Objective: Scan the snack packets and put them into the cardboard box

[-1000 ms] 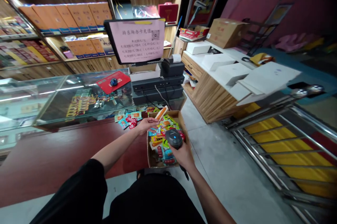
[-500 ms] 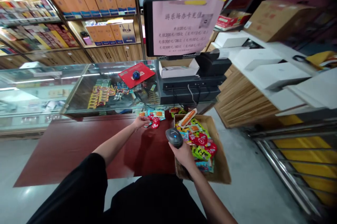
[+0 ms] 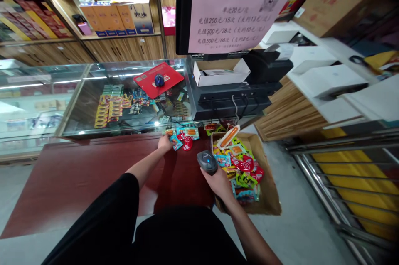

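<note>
My right hand (image 3: pixel 220 182) is wrapped round a dark barcode scanner (image 3: pixel 207 162) with a small blue light on top, held beside the snack box. My left hand (image 3: pixel 165 143) is low over the dark red table, its fingers closed at the left edge of a blue snack packet (image 3: pixel 176 143); the fingertips are partly hidden. Around that packet lie a red snack packet (image 3: pixel 187 143) and a light blue packet with sausages pictured on it (image 3: pixel 190 132). A cardboard box (image 3: pixel 270 188) to the right holds many colourful packets, with a sausage pack (image 3: pixel 229 137) across its far edge.
Behind the dark red table (image 3: pixel 102 169) stands a glass counter (image 3: pixel 75 103) with a red mat (image 3: pixel 168 77) and a mouse (image 3: pixel 158 80). A monitor (image 3: pixel 182 15) bearing a pink sign rises above a black cash drawer (image 3: pixel 230 105). Metal rails (image 3: pixel 314 182) run at the right.
My view has tilted down and come closer. My left hand has shifted left from beside the red packet to the blue one. My right hand keeps the scanner by the box.
</note>
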Available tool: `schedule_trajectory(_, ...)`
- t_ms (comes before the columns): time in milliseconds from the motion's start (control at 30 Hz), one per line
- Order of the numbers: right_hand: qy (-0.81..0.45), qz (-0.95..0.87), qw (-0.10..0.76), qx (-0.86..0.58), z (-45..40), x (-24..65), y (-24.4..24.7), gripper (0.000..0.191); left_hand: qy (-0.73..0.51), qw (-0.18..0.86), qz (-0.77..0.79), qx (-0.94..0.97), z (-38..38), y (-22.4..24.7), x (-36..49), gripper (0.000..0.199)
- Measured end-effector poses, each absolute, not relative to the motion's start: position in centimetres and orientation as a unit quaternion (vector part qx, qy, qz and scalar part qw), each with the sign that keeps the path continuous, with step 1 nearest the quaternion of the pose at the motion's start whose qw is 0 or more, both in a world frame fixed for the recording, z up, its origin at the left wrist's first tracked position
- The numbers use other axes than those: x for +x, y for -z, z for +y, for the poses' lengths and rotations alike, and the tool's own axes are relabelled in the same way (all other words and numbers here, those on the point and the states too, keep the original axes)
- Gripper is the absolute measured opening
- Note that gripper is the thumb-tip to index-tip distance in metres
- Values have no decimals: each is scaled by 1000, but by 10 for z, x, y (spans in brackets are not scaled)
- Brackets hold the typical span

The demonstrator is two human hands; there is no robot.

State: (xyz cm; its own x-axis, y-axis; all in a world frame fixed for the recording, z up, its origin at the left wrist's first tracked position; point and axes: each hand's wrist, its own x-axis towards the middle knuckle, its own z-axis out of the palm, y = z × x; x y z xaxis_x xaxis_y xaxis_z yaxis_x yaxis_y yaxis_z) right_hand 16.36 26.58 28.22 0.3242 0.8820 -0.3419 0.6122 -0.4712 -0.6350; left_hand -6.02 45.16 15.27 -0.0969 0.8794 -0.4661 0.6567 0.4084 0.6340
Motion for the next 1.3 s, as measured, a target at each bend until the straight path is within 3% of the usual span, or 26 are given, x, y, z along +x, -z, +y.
schedule_trajectory(100,-338,-475,214,-784,265,167,-280,40,-126,416,734,522,449,-151,-53,57)
schedule_trajectory(467,-347,-486,260,-759,247,193,-285,41,-132,590,644,468,417,-184,-15,21)
schedule_trajectory(767,-297,-464,270,-790,193,265,-316,36,-193,716,507,440,369,-247,80,36)
schedule_trajectory(1033,-281,-437,345,-782,139,331,-328,39,-180,722,484,461,321,-283,177,46)
schedule_trajectory(1300,-282,-415,375,-779,101,366,-319,39,-142,743,447,478,288,-289,225,45)
